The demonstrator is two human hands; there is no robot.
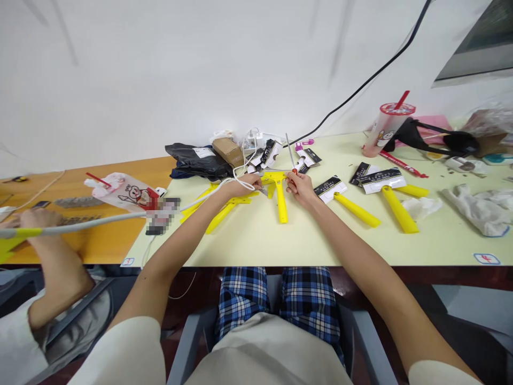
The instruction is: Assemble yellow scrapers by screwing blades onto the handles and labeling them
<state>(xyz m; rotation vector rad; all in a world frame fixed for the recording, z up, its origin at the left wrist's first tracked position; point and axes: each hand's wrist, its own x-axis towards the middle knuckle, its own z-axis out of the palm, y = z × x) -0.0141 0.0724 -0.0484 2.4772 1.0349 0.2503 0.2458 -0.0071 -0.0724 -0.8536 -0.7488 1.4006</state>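
A yellow T-shaped scraper (282, 203) is between my hands over the table, its handle toward me. My left hand (245, 185) is closed at the left end of its head, beside a small grey metal piece (264, 190); the fingertips are partly hidden. In my right hand (300, 187) is a screwdriver (290, 152) with a red handle, its shaft pointing up and away, while the fingers are close to the head's right end. More yellow scrapers (224, 215) lie left of my left hand. Right of my right hand rests a yellow scraper (356, 209) with a black-and-white card.
Further right lie carded scrapers (398, 208) and crumpled plastic (476, 208). A drink cup (387, 131) stands behind them; another cup (128, 192) is tilted at left. Black bags (200, 160) and cards (270, 154) sit at the back. A white cable (192, 206) crosses my left arm. A co-worker's hand (40, 219) is far left.
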